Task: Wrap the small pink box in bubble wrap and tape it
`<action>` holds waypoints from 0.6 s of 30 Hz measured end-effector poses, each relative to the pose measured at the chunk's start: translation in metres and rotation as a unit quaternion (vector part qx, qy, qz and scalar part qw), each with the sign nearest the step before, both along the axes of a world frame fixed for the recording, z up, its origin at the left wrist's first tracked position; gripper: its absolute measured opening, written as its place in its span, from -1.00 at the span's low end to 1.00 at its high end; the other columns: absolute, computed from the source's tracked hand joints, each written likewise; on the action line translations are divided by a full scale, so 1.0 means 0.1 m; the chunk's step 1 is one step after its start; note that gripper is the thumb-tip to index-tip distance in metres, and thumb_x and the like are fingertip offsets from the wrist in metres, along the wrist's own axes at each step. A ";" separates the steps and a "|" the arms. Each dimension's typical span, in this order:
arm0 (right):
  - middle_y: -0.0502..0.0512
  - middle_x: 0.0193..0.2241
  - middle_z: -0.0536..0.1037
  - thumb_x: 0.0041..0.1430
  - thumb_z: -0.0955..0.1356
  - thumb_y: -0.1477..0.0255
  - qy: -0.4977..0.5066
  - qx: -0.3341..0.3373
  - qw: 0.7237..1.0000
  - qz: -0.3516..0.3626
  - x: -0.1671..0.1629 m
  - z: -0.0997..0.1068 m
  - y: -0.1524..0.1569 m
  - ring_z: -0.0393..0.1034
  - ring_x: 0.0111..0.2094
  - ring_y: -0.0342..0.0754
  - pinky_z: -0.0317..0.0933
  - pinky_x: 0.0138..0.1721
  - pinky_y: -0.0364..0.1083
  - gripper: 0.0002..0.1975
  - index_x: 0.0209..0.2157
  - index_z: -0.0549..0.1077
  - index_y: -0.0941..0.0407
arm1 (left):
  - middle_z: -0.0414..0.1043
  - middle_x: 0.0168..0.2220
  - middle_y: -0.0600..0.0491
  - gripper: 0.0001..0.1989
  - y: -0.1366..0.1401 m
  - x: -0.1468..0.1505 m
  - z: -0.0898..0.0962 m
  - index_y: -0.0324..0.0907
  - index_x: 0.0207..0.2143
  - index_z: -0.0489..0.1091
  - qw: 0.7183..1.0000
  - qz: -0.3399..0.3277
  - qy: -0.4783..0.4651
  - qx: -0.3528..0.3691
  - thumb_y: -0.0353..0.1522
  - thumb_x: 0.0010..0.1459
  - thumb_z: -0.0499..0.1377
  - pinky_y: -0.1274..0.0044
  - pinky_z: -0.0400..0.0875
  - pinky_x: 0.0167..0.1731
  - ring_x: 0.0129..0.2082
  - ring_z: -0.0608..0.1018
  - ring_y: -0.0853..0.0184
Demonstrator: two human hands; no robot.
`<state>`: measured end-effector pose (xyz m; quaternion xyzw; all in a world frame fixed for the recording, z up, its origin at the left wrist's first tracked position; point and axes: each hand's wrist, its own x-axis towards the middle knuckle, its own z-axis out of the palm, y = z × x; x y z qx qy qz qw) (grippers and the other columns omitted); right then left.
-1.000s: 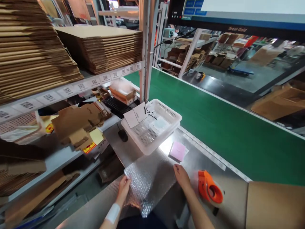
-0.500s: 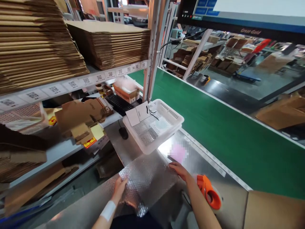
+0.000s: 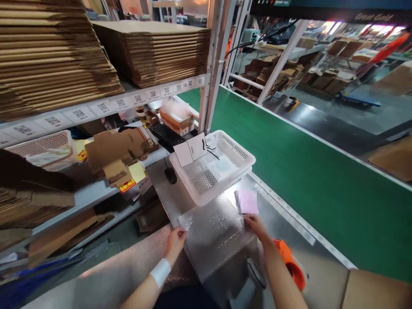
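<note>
A clear sheet of bubble wrap (image 3: 214,240) lies across the metal bench in front of me. My left hand (image 3: 176,241), with a white band around the wrist, pinches its left edge. At the far right corner, my right hand (image 3: 252,223) has its fingers closed on the wrap's edge. A pink blurred pad-like item (image 3: 248,201) lies just beyond the right hand. Past the wrap stands a white perforated basket (image 3: 199,201), with a white printed card or flat bag (image 3: 189,151) on its left rim. An orange tape dispenser (image 3: 289,264) rests beside my right forearm.
A green conveyor belt (image 3: 309,180) runs along the right. Shelves at left hold stacked flat cardboard (image 3: 161,53) and loose boxes (image 3: 119,150). A black mouse (image 3: 170,175) and keyboard (image 3: 165,135) sit left of the basket. Cardboard (image 3: 376,289) occupies the lower right corner.
The bubble wrap, bunched near my body before, is now spread flatter. My left hand has shifted to its left edge. The view has turned slightly, and the pink item shows more clearly.
</note>
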<state>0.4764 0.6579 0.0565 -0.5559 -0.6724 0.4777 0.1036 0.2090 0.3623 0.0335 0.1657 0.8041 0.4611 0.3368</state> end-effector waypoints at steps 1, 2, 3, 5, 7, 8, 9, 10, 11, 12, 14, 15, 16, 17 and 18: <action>0.07 -0.59 0.47 -0.06 0.41 0.06 -0.003 0.006 1.000 -0.007 0.04 0.00 0.05 0.39 -0.43 0.05 0.30 -0.35 0.00 -0.64 -0.58 0.44 0.08 | 0.61 -0.44 -0.06 -0.87 0.08 0.03 0.00 -0.15 -0.49 0.48 1.000 -0.012 0.008 -0.016 -0.28 0.02 0.23 0.34 0.46 -0.22 -0.33 0.65 0.08; 0.08 -0.58 0.48 -0.06 0.40 0.07 -0.006 0.012 1.000 -0.013 0.07 -0.01 0.10 0.40 -0.41 0.06 0.30 -0.33 0.01 -0.65 -0.58 0.44 0.08 | 0.63 -0.42 -0.06 -0.89 0.15 0.05 0.01 -0.16 -0.47 0.50 0.999 -0.021 0.016 -0.032 -0.33 0.05 0.22 0.34 0.44 -0.22 -0.32 0.65 0.09; 0.10 -0.57 0.50 -0.06 0.39 0.08 -0.009 0.019 1.000 -0.018 0.10 -0.01 0.13 0.41 -0.40 0.08 0.31 -0.31 0.02 -0.66 -0.57 0.44 0.08 | 0.64 -0.40 -0.07 -0.90 0.22 0.07 0.01 -0.17 -0.46 0.52 0.998 -0.029 0.023 -0.047 -0.37 0.07 0.22 0.35 0.43 -0.21 -0.30 0.66 0.09; 0.13 -0.53 0.53 -0.07 0.36 0.11 -0.015 0.036 0.999 -0.024 0.14 -0.04 0.18 0.43 -0.38 0.10 0.32 -0.26 0.05 -0.69 -0.56 0.44 0.07 | 0.65 -0.36 -0.08 -0.90 0.31 0.11 0.02 -0.18 -0.42 0.54 0.996 -0.040 0.035 -0.071 -0.42 0.11 0.22 0.37 0.42 -0.19 -0.26 0.67 0.10; 0.17 -0.49 0.57 -0.08 0.33 0.12 -0.018 0.053 0.998 -0.026 0.16 -0.07 0.19 0.46 -0.35 0.13 0.34 -0.21 0.07 -0.70 -0.53 0.45 0.07 | 0.67 -0.31 -0.09 -0.89 0.35 0.14 0.02 -0.19 -0.38 0.57 0.994 -0.045 0.044 -0.086 -0.43 0.16 0.22 0.39 0.42 -0.17 -0.23 0.67 0.12; 0.19 -0.47 0.59 -0.09 0.31 0.12 -0.019 0.060 0.998 -0.026 0.17 -0.09 0.18 0.47 -0.33 0.14 0.34 -0.18 0.09 -0.70 -0.52 0.46 0.07 | 0.67 -0.30 -0.10 -0.89 0.36 0.14 0.03 -0.20 -0.36 0.57 0.994 -0.046 0.047 -0.091 -0.43 0.18 0.22 0.40 0.41 -0.16 -0.22 0.67 0.14; 0.20 -0.45 0.60 -0.09 0.30 0.11 -0.020 0.067 0.997 -0.025 0.17 -0.11 0.18 0.48 -0.31 0.15 0.34 -0.17 0.10 -0.69 -0.50 0.47 0.07 | 0.67 -0.28 -0.09 -0.89 0.36 0.15 0.04 -0.20 -0.35 0.58 0.993 -0.047 0.050 -0.096 -0.44 0.19 0.23 0.42 0.41 -0.16 -0.21 0.67 0.16; 0.21 -0.44 0.61 -0.08 0.29 0.11 -0.022 0.072 0.997 -0.025 0.17 -0.13 0.17 0.49 -0.30 0.16 0.34 -0.15 0.10 -0.68 -0.48 0.47 0.07 | 0.67 -0.28 -0.08 -0.90 0.36 0.14 0.04 -0.20 -0.34 0.58 0.992 -0.049 0.051 -0.102 -0.46 0.18 0.24 0.44 0.41 -0.17 -0.22 0.67 0.19; 0.21 -0.43 0.61 -0.08 0.28 0.11 -0.024 0.077 0.996 -0.024 0.17 -0.14 0.16 0.50 -0.30 0.17 0.34 -0.15 0.11 -0.68 -0.47 0.48 0.07 | 0.68 -0.28 -0.07 -0.91 0.35 0.14 0.05 -0.20 -0.35 0.58 0.992 -0.051 0.052 -0.107 -0.47 0.17 0.25 0.45 0.40 -0.18 -0.22 0.67 0.20; 0.21 -0.42 0.62 -0.07 0.27 0.12 -0.026 0.081 0.996 -0.024 0.17 -0.15 0.16 0.50 -0.29 0.17 0.34 -0.15 0.11 -0.68 -0.47 0.48 0.06 | 0.68 -0.28 -0.07 -0.91 0.35 0.14 0.06 -0.20 -0.35 0.58 0.991 -0.054 0.053 -0.112 -0.48 0.17 0.26 0.46 0.40 -0.19 -0.23 0.67 0.21; 0.22 -0.42 0.63 -0.06 0.27 0.13 -0.029 0.088 0.995 -0.021 0.17 -0.17 0.16 0.51 -0.29 0.18 0.34 -0.15 0.11 -0.70 -0.47 0.47 0.05 | 0.68 -0.29 -0.08 -0.92 0.34 0.13 0.08 -0.22 -0.35 0.58 0.989 -0.065 0.058 -0.121 -0.49 0.16 0.26 0.45 0.40 -0.20 -0.23 0.68 0.19; 0.23 -0.42 0.63 -0.05 0.27 0.14 -0.030 0.092 0.995 -0.019 0.17 -0.17 0.16 0.51 -0.30 0.18 0.35 -0.15 0.11 -0.72 -0.48 0.46 0.05 | 0.68 -0.28 -0.10 -0.91 0.34 0.13 0.08 -0.23 -0.35 0.59 0.988 -0.071 0.062 -0.124 -0.48 0.17 0.26 0.44 0.41 -0.20 -0.22 0.68 0.17; 0.23 -0.42 0.64 -0.04 0.27 0.16 -0.032 0.096 0.995 -0.016 0.16 -0.17 0.17 0.51 -0.30 0.17 0.35 -0.15 0.10 -0.73 -0.49 0.46 0.05 | 0.68 -0.28 -0.11 -0.90 0.34 0.13 0.09 -0.24 -0.34 0.59 0.987 -0.079 0.066 -0.127 -0.48 0.18 0.24 0.42 0.41 -0.19 -0.21 0.69 0.15; 0.24 -0.41 0.64 -0.03 0.27 0.17 -0.035 0.103 0.994 -0.013 0.16 -0.16 0.17 0.52 -0.30 0.17 0.36 -0.16 0.10 -0.74 -0.49 0.47 0.05 | 0.68 -0.27 -0.13 -0.89 0.34 0.13 0.09 -0.25 -0.33 0.59 0.985 -0.086 0.071 -0.129 -0.48 0.19 0.23 0.41 0.42 -0.18 -0.20 0.69 0.13; 0.23 -0.42 0.64 -0.01 0.27 0.19 -0.041 0.113 0.993 -0.010 0.16 -0.16 0.17 0.52 -0.31 0.16 0.36 -0.18 0.09 -0.75 -0.49 0.47 0.05 | 0.68 -0.26 -0.15 -0.89 0.35 0.13 0.09 -0.26 -0.33 0.58 0.984 -0.092 0.076 -0.132 -0.48 0.20 0.23 0.40 0.42 -0.17 -0.19 0.69 0.12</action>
